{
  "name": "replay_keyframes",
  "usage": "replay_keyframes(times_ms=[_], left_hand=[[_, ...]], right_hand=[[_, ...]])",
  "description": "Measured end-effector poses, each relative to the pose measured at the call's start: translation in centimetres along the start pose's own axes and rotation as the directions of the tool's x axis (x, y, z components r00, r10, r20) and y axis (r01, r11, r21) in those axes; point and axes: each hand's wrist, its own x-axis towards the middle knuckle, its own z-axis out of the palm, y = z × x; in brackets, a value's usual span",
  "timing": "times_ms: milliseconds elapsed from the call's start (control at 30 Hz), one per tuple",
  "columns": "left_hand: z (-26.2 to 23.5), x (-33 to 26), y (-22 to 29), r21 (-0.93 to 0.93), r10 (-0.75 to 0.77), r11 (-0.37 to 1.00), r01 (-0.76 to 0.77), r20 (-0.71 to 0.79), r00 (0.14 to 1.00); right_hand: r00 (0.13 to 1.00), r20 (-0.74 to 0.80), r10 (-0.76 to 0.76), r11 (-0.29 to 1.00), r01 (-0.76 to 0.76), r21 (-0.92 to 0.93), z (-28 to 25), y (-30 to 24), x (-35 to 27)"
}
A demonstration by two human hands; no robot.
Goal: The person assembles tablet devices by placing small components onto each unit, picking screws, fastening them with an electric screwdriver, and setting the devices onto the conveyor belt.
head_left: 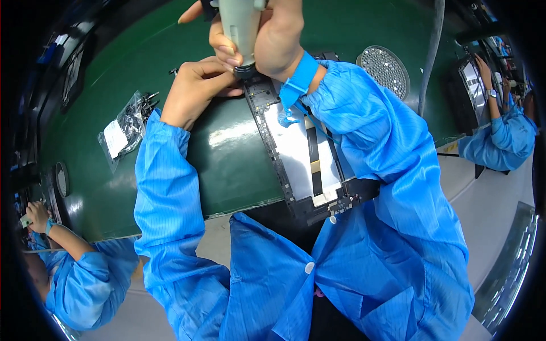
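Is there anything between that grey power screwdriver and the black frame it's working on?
Nothing visible: the screwdriver, gripped by the right hand, stands tip-down on the black frame. The left hand rests beside the tip.

Lighting is bright and even, from overhead. A soft white glare patch sits on the green belt [227, 170] just below my left-hand fingers [207, 68]. The pale panel [293, 150] below my right-hand fingers [224, 54] reflects strongly, nearly washed out. Shadows are weak, darkest under my sleeves. Focus is sharp around my fingers. Far from them, straight edges bow and the rim falls to black vignette.
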Motion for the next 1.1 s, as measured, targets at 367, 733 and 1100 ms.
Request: replay_keyframes(times_ms=[367,733,1100], left_hand=[[0.0,0.1,-0.2,0.0,-0.025,1.0,0.025,-0.01,1.0],[-0.2,0.3,-0.5,0.014,-0.029,0.999,0.03,-0.017,0.999],[-0.3,0.1,-0.3,0.019,-0.048,0.999,0.049,-0.029,0.998]], right_hand=[[0.997,-0.071,-0.014,0.987,0.003,-0.16,0.9,-0.5,0.3],[0.997,-0.081,-0.01,0.985,-0.004,-0.172,1.1,-0.5,0.5],[0.998,-0.06,-0.032,0.979,0.02,-0.203,1.6,-0.2,0.6]])
